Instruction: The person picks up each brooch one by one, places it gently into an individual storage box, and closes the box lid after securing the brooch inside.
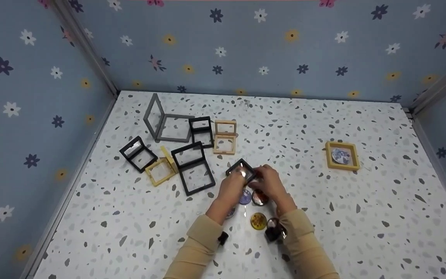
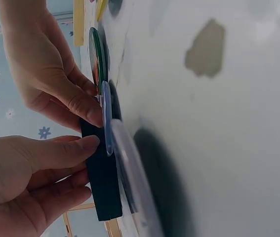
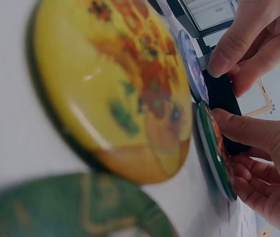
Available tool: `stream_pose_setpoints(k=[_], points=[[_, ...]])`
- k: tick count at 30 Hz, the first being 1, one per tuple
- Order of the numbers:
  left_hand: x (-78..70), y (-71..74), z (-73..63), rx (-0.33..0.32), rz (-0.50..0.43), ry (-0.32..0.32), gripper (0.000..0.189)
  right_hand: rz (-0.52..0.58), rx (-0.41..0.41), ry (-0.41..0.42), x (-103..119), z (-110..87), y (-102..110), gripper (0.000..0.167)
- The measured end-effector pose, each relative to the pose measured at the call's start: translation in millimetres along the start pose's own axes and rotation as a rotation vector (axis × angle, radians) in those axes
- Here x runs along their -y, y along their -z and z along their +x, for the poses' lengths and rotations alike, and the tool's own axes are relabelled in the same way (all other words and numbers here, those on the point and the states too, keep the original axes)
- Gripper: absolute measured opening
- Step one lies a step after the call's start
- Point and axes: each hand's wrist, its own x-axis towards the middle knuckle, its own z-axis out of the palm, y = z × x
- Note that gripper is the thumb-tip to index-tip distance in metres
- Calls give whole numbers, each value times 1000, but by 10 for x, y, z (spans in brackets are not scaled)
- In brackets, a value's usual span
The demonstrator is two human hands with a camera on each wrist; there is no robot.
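Note:
Both hands are at a small black square display frame [image 1: 249,167] with a see-through middle, close over the table. My left hand [image 1: 232,188] holds it from the left, fingers over its clear window and thumb [image 2: 88,144] on the near side. With the right hand [image 1: 270,181] I grip the right corner, thumb by the near side. Just in front lie round glossy picture badges: a purple one [image 1: 245,197], a dark-rimmed red one [image 1: 260,197] and a yellow sunflower one [image 1: 258,221]. The left forearm partly hides another badge [image 1: 230,212].
Opened hinged frames stand at the left: a large grey one [image 1: 174,140], black ones [image 1: 186,192] [image 1: 142,155], a yellow one [image 1: 163,178] and a tan one [image 1: 225,152]. At the right, a yellow frame [image 1: 343,167] holds a round badge [image 1: 340,155]. Patterned walls [image 1: 246,50] enclose the table.

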Motion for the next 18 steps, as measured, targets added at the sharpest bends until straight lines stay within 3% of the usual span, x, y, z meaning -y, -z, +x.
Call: stream_pose_setpoints(k=[8,12,18], points=[[67,21,-3,-4,-154,-42,26,-39,44,10,28,-11,70,50],[78,79,-13,13,-177,-49,31,-41,16,43,40,-31,110,49],[102,177,-9,14,-157,-56,20,-51,-3,115,68,-43,183,38]])
